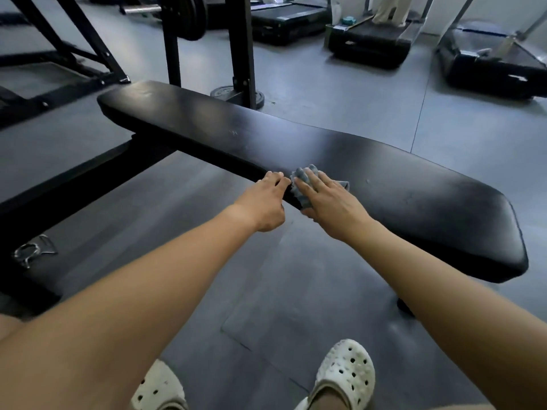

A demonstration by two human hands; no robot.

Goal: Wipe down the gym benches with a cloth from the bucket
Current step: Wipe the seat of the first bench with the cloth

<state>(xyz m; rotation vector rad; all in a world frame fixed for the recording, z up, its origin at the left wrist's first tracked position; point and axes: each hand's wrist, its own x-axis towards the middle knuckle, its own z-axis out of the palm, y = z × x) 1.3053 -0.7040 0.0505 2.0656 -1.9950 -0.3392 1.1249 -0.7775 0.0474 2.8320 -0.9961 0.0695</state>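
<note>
Cloth (305, 179), grey, soft, light, likely damp, sits bunched on near edge of black weight bench (414, 187) under flat-fingered right hand (328, 202), best pressed palm-down from above, left hand (266, 204) just beside resting bent fingertips on that edge, holding nothing.

left hand (268, 204) loosely bent, right hand (330, 202) flat
</note>
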